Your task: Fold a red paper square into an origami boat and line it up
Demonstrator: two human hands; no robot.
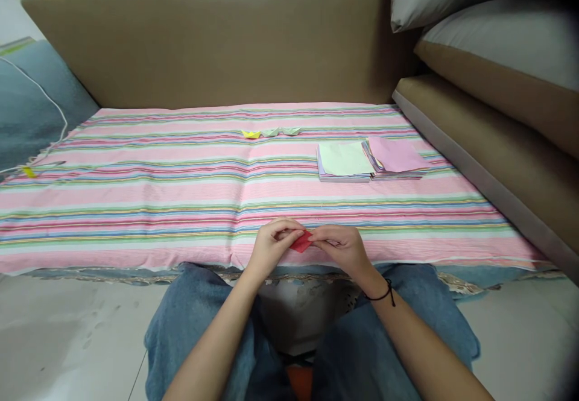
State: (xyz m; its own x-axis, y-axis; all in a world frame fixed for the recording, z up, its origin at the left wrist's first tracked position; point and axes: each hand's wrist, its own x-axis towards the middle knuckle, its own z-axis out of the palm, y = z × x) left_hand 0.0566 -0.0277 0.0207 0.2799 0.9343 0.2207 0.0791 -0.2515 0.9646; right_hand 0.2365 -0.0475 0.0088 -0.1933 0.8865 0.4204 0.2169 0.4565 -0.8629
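Note:
A small folded piece of red paper [301,242] is held between both hands, just above the front edge of the striped cloth [194,190]. My left hand [275,241] pinches its left side between thumb and fingers. On the other side, my right hand [341,245] grips the right corner with thumb and forefinger. The fingers hide part of the paper's edges. Farther back on the cloth stand a yellow paper boat [251,134] and two pale green paper boats [270,132], side by side in a row.
Right of centre lie a stack of paper squares with pale green on top [346,158] and another topped with pink [398,154]. Brown cushions [488,166] are piled along the right side. A brown backrest [226,48] rises behind. At far left runs a white cable [45,93].

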